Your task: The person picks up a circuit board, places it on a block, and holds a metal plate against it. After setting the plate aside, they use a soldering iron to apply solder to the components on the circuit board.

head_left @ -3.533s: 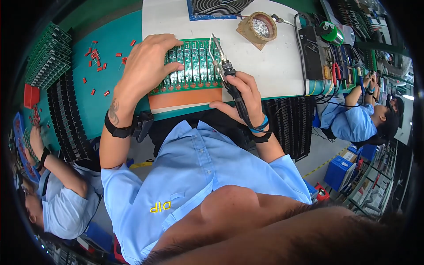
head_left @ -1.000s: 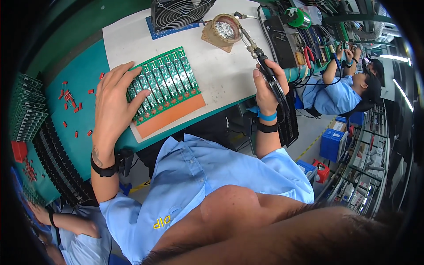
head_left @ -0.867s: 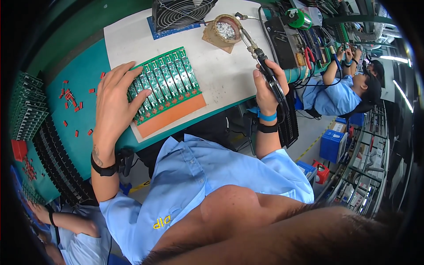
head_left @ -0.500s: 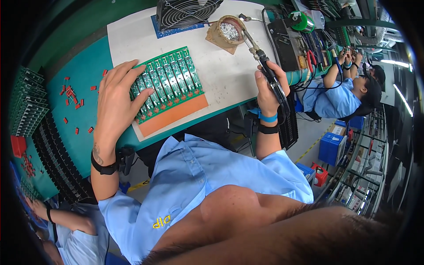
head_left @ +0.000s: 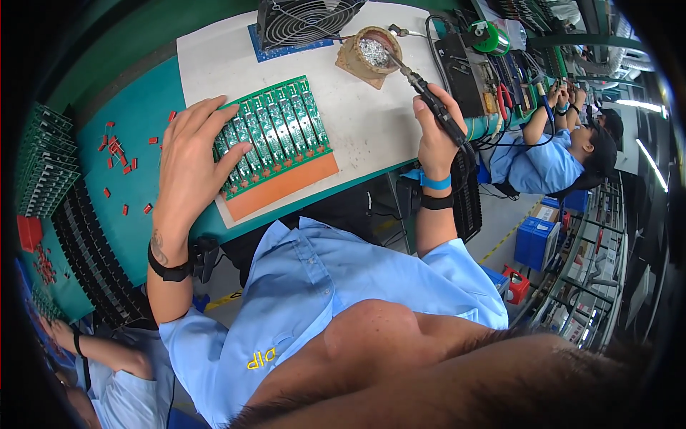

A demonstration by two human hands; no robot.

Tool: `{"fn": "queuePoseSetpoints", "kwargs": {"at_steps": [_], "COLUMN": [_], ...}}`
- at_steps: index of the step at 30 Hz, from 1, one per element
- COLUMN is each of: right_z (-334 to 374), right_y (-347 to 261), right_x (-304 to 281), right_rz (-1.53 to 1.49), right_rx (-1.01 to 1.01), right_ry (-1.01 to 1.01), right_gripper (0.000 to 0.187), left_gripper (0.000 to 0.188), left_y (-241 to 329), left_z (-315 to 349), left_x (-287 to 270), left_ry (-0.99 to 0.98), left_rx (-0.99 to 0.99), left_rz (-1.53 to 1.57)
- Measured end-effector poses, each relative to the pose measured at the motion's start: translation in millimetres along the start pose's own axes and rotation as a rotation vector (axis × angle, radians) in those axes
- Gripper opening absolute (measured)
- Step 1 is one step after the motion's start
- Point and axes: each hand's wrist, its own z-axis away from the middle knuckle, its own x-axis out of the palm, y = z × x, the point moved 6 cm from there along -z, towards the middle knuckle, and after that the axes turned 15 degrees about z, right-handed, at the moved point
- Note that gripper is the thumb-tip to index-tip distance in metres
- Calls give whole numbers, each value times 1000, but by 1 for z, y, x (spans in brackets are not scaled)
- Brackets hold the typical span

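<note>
My left hand lies over the left end of a green circuit board panel, gripping it with the fingers at the far edge and the thumb across the boards; part of that end is hidden. The panel is made of several long narrow boards side by side, and an orange strip shows along its near side. In my right hand is a soldering iron with a black handle. Its tip reaches into a round brownish pot full of silvery metal shavings.
Behind the panel stands a fan. Loose red components are scattered on the green mat at left, beside stacked boards and black racks. At right are a green solder spool and red-handled pliers. Co-workers sit at both sides.
My right hand has tilted the soldering iron and brought its tip from the pot's rim into the shavings. My left hand keeps its place on the panel.
</note>
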Motion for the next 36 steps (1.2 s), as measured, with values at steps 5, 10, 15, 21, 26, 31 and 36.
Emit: {"fn": "queuePoseSetpoints", "kwargs": {"at_steps": [5, 10, 15, 21, 26, 31, 36], "right_z": [-9, -8, 2, 17, 30, 59, 73], "right_y": [4, 2, -9, -3, -18, -84, -85], "right_x": [2, 2, 9, 20, 19, 38, 72], "right_rz": [23, -121, -13, 93, -107, -176, -174], "right_rx": [91, 123, -57, -246, -137, -474, -393], "right_ry": [-37, -61, -32, 86, -82, -489, -608], "right_gripper": [44, 44, 44, 44, 45, 41, 39], "left_gripper": [51, 51, 51, 52, 49, 49, 53], "left_y": [-2, 1, -1, -1, -1, -1, -3], "left_z": [0, 0, 1, 0, 2, 4, 1], "left_x": [1, 1, 1, 1, 1, 0, 2], "left_ry": [10, -4, 8, 11, 47, 45, 5], "left_rx": [6, -10, -11, 31, 67, 66, 19], "left_rz": [6, 2, -8, 3, 0, -18, -6]}}
